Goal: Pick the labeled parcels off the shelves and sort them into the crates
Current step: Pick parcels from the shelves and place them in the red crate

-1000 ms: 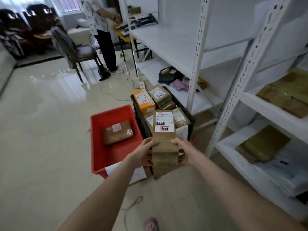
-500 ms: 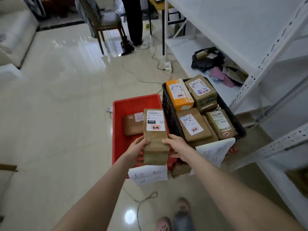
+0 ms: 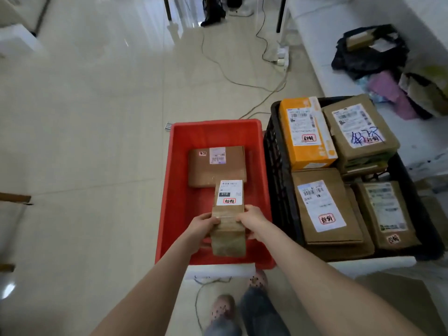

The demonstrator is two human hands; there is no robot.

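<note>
Single view, head-worn, wide-angle. It looks steeply down and a little forward, from above the person's own arms. Both forearms run in from the bottom edge to the left hand (image 3: 202,225) and right hand (image 3: 253,223), which hold a parcel (image 3: 229,214) near frame centre, close to the lens. Red crate (image 3: 213,123) sits under the centre, black crate (image 3: 274,166) just right of it. Shoes (image 3: 221,309) at the bottom edge. Floor (image 3: 97,117) fills the left; shelf (image 3: 315,44) top right.
</note>
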